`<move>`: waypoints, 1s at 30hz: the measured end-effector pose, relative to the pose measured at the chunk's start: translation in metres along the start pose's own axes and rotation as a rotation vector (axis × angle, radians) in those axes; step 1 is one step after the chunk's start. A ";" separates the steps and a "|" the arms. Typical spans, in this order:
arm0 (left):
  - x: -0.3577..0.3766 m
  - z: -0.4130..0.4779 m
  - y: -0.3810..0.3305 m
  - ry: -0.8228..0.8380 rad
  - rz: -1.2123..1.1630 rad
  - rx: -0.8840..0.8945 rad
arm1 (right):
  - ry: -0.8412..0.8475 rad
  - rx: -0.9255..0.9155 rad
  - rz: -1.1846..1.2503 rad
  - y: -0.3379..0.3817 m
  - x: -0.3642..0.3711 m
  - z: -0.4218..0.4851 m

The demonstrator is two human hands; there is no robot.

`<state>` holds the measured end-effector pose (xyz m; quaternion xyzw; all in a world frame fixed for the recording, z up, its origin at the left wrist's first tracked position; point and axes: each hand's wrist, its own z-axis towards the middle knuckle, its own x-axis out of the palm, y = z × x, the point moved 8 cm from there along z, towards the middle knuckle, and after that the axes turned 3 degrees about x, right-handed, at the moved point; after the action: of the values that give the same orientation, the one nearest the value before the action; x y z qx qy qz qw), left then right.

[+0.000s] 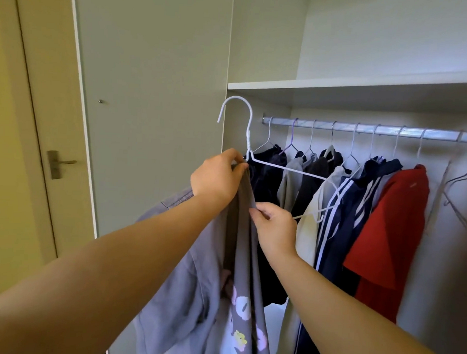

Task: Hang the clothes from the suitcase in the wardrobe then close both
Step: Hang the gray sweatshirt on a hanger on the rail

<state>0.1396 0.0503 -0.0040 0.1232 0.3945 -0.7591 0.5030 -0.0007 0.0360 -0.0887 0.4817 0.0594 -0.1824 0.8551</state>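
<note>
Arms stretch forward, left hand (216, 178) pinching the purple shirt (190, 282) at the white hanger (248, 141), right hand (275, 227) pinching fabric below.

Both hands, the left hand (216, 180) and right hand (274, 226), pinch a grey printed garment (237, 297) on a white wire hanger (257, 159) before the wardrobe rail (363, 128).
</note>
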 end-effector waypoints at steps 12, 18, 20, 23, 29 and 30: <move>-0.022 0.003 0.006 -0.146 -0.141 -0.057 | 0.283 0.078 -0.208 -0.048 0.020 -0.015; -0.025 0.001 0.007 -0.138 -0.166 -0.035 | 0.593 0.271 -0.048 -0.048 0.048 -0.017; -0.026 0.002 0.009 -0.151 -0.185 -0.042 | 0.709 0.335 -0.123 -0.057 0.058 -0.028; -0.030 0.003 0.014 -0.178 -0.231 -0.052 | 0.845 0.271 -0.384 -0.063 0.062 -0.042; -0.035 0.004 0.018 -0.216 -0.302 -0.063 | 0.930 0.330 -0.156 -0.066 0.068 -0.045; -0.037 0.005 0.019 -0.224 -0.314 -0.067 | 0.993 0.331 -0.271 -0.072 0.068 -0.051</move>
<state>0.1740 0.0682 0.0120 -0.0420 0.3753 -0.8236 0.4231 0.0391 0.0280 -0.1926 0.6262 0.4886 -0.0485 0.6057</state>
